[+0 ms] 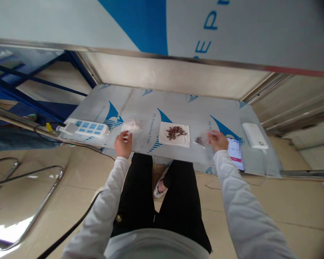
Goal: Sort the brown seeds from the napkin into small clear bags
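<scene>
My left hand (pixel 123 144) is at the front edge of the shelf, fingers loosely curled with a gap between thumb and fingertips. Just beyond it lies a pile of small clear plastic bags (pixel 131 126) with thin red lines. To the right, my right hand (pixel 218 140) has thumb and fingers closed at the faint end of a small clear bag (pixel 199 141), which has dark brown pieces at its lower left. Between my hands, a heap of brown screw-like pieces (pixel 175 132) rests on a white square cloth or sheet (pixel 184 142).
A white power strip (pixel 90 128) sits at the left. A phone (pixel 235 154) lies beside my right wrist, and a white power bank (pixel 255 135) with a cable stands further right. An upper panel (pixel 178 28) overhangs the shelf (pixel 140 106). A metal-framed chair (pixel 50 190) is lower left.
</scene>
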`<act>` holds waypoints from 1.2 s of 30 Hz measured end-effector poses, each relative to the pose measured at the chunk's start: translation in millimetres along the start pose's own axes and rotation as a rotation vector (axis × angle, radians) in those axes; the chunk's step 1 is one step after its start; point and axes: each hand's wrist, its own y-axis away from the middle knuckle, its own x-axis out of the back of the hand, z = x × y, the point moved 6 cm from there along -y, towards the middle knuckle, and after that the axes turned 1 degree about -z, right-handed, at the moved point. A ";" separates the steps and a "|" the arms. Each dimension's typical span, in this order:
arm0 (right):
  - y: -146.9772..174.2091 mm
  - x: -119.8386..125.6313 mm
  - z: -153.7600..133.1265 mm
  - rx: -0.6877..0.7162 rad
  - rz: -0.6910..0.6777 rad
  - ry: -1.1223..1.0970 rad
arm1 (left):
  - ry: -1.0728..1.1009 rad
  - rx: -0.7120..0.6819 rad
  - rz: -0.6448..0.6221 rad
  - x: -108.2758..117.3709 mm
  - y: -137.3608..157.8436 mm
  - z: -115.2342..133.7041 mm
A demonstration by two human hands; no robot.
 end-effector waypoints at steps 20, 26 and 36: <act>171.8 -60.7 -173.8 0.610 -0.348 -0.235 | -0.003 -0.530 0.029 43.6 65.5 79.8; 170.5 -64.3 -204.8 0.749 -0.628 -0.088 | 0.123 -0.730 -0.152 45.8 98.4 111.8; 173.4 -62.4 -181.4 0.526 -0.987 -0.156 | -0.047 -0.878 -0.391 41.3 94.8 129.4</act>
